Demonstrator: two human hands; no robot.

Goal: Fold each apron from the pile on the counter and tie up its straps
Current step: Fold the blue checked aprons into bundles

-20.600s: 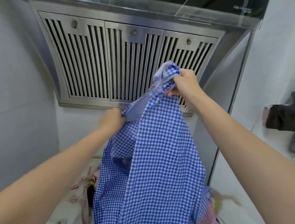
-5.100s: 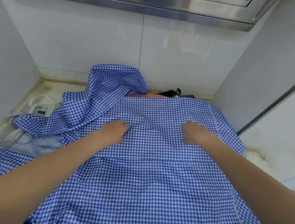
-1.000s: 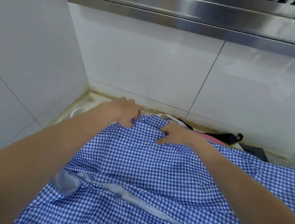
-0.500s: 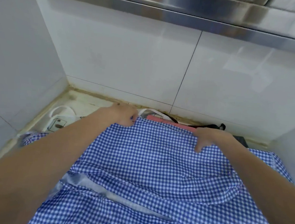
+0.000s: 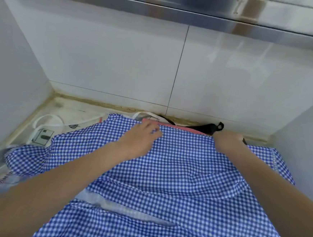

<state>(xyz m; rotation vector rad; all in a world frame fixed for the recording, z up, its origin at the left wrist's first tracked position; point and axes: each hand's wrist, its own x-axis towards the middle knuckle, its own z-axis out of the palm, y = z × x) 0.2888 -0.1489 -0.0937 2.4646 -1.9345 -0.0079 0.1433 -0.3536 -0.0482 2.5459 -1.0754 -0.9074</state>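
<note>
Spreading our hands apart since a moment ago, we flatten the apron [image 5: 175, 176] on the counter [image 5: 68, 109]: left hand [image 5: 141, 137] flat-fingered, right hand [image 5: 226, 142] gripping its far edge; folding comes next.

This is a home kitchen. A steel extractor hood [image 5: 179, 6] hangs along the top, above glossy white wall tiles [image 5: 119, 63]. The tiles enclose a narrow desk [image 5: 66, 107] on three sides, with yellowed sealant [image 5: 104, 103] in the joint. Cloth aprons [image 5: 175, 176] are spread over it.
</note>
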